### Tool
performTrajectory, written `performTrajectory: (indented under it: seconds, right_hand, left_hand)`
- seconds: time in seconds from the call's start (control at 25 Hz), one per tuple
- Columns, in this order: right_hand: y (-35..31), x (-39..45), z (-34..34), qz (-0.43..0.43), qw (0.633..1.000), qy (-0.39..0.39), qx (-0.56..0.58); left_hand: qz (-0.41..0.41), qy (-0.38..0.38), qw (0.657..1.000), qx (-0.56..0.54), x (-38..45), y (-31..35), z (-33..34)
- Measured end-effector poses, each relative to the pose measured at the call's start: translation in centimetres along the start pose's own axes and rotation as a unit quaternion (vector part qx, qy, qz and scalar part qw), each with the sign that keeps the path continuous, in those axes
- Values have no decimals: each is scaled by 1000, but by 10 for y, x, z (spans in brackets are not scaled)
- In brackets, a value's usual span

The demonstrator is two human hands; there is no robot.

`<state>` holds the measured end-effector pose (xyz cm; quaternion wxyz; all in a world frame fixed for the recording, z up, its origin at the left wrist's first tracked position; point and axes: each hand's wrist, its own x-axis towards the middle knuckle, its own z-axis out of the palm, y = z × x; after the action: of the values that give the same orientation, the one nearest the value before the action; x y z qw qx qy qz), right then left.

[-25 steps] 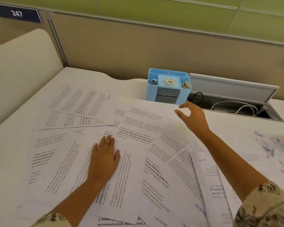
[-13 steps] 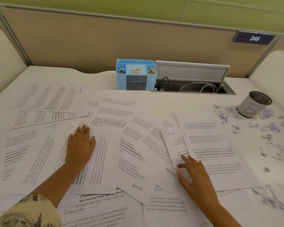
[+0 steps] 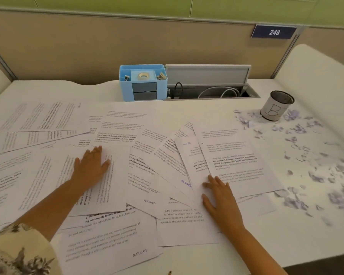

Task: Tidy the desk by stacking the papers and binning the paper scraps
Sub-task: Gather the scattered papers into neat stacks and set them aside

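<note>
Desk [image 3: 207, 114]: cup [image 3: 277, 108] among paper scraps [image 3: 316, 155].

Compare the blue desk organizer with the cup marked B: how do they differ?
The blue desk organizer is a box with compartments and grey drawer fronts; the cup marked B is round, white-wrapped, with a dark rim. The organizer stands at the back centre by the cable tray; the cup stands far right among paper scraps. Both stand upright, open-topped.

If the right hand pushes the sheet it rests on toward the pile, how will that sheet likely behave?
The right hand lies flat on a thin printed sheet, so it will probably slide easily over the papers beneath. Being single and floppy, it may buckle or curl rather than move squarely. It looks light, so neighbouring loose sheets could shift too.
</note>
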<state>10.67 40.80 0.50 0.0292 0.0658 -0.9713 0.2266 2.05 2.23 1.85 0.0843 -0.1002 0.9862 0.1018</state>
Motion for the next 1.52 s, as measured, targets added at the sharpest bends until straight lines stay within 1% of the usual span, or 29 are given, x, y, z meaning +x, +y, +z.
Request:
performTrajectory:
  seconds: [0.08, 0.16, 0.24, 0.4, 0.48, 0.6, 0.76, 0.92, 1.0, 1.08, 1.12, 1.2, 1.24, 1.28, 1.32, 1.4, 1.44, 1.52]
  right_hand:
    - [0, -1, -1, 12, 1000, 10, 7]
    - [0, -1, -1, 30, 999, 29, 23]
    - [0, -2, -2, 45, 998, 41, 16]
    - [1, -2, -1, 51, 998, 35, -22]
    - [1, -2, -1, 57, 997, 28, -31]
    - [1, -2, 1, 56, 998, 23, -35]
    - [1, -2, 2, 58, 997, 29, -46]
    - [-1, -1, 1, 36, 993, 75, -87]
    - [-5, -2, 1, 29, 991, 79, -105]
    - [-6, -3, 1, 34, 991, 70, -108]
    - [-5, -3, 2, 36, 991, 69, -105]
    - [-5, -4, 2, 41, 993, 73, -87]
    - [-5, -4, 1, 44, 993, 76, -78]
    - [-4, -3, 2, 46, 993, 79, -75]
    - [-4, -3, 2, 53, 992, 79, -79]
    - [-3, -1, 1, 78, 990, 73, -91]
    - [-3, 0, -1, 91, 990, 65, -92]
    - [0, 0, -1, 109, 990, 38, -81]
  left_hand:
    - [10, -11, 1000, 2, -10, 11, 0]
    - [39, -4, 999, 25, -22, 25, 3]
    - [73, 6, 996, 45, -35, 38, 8]
    - [97, 26, 994, 30, -66, 65, 24]
    - [114, 24, 993, 21, -77, 74, 34]
    - [143, 27, 989, 19, -83, 72, 51]
    - [154, 78, 985, 11, -86, 64, 63]
    - [160, 92, 983, 9, -87, 65, 65]
    - [162, 97, 982, 7, -86, 64, 65]
    - [168, 94, 981, -4, -87, 68, 59]
    - [179, 109, 978, -13, -89, 76, 54]
    - [225, 164, 958, -63, -98, 102, 43]
    - [241, 186, 945, -117, -103, 119, 39]
    - [231, 172, 938, -193, -107, 137, 36]
    - [199, 135, 930, -278, -110, 156, 33]
    - [89, 55, 903, -417, -110, 192, 32]
    - [40, 30, 888, -457, -108, 207, 30]
    - [-32, 12, 873, -487, -99, 225, 30]
